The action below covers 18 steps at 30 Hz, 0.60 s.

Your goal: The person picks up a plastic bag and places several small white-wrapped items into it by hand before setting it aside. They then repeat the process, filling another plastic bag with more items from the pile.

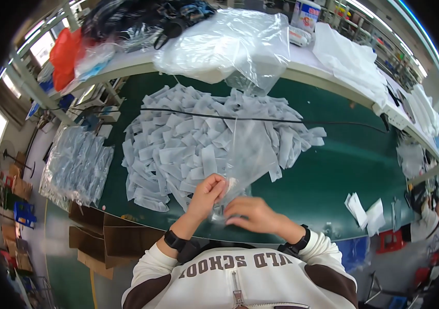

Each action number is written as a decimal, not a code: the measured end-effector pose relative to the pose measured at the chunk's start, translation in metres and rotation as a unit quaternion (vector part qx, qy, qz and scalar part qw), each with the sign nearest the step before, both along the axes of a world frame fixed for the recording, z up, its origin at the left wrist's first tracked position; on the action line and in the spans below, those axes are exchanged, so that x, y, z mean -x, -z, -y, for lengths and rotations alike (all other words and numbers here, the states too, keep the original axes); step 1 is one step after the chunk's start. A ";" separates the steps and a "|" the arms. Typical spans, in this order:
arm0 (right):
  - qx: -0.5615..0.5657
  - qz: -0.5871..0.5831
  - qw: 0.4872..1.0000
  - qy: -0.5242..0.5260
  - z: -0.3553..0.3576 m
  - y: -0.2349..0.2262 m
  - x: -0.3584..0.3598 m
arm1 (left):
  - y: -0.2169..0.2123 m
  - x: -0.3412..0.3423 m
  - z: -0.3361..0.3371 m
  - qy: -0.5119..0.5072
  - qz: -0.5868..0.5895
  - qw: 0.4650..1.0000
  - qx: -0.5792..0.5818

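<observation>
My left hand (208, 195) is closed in a pinch on the lower edge of a clear plastic bag (253, 147), which stretches up and away over the heap. Beside the bag's crumpled lower end, my right hand (254, 213) has its fingers apart and bent toward the left, slightly blurred, with nothing visible in them. Beyond both hands spreads a large heap of small frosted pale packets (178, 136) on the green tabletop (327, 180). What the packets contain cannot be made out.
A black cable (291, 121) crosses above the heap. A shelf (307, 72) along the back carries clear plastic sheeting (224, 44). Stacked plastic-wrapped packs (77, 165) stand at the left, cardboard boxes (111, 234) below them. White slips (363, 213) lie at the right.
</observation>
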State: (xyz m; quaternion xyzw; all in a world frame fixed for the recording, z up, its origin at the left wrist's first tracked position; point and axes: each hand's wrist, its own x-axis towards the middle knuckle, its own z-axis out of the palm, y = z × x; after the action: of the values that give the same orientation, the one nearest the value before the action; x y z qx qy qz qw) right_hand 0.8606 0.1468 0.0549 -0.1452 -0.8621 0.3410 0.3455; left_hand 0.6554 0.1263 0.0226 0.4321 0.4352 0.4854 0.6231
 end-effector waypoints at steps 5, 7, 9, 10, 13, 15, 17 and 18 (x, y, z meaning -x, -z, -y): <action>0.040 -0.082 0.953 0.289 -0.048 -0.004 -0.024 | 0.005 0.011 0.009 0.000 0.051 0.999 -0.007; 0.081 -0.077 0.962 0.250 -0.050 0.000 -0.022 | 0.001 0.017 0.005 0.045 0.110 0.993 0.008; 0.156 -0.077 0.973 0.149 -0.052 0.010 -0.017 | 0.007 0.026 0.004 0.049 0.117 0.992 0.009; 0.161 -0.076 0.973 0.150 -0.055 0.016 -0.016 | 0.012 0.031 0.004 0.047 0.121 0.991 0.004; 0.378 0.104 0.920 0.026 -0.061 0.038 -0.019 | 0.008 0.055 0.004 0.057 0.118 0.991 0.001; 0.424 0.029 0.905 0.014 -0.057 0.057 -0.013 | 0.000 0.070 0.002 0.073 0.107 0.992 -0.010; 0.495 -0.119 0.861 -0.015 -0.052 0.070 -0.003 | -0.001 0.082 0.002 0.080 0.134 0.988 0.001; 0.496 -0.119 0.860 -0.012 -0.046 0.076 0.001 | -0.002 0.087 0.001 0.085 0.160 0.983 0.008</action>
State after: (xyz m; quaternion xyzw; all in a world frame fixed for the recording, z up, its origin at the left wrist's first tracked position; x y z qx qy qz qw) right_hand 0.8596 0.1933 -0.0212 -0.2453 -0.5329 0.7425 0.3235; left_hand 0.5681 0.1252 0.0244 0.3792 0.2949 0.4904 0.7272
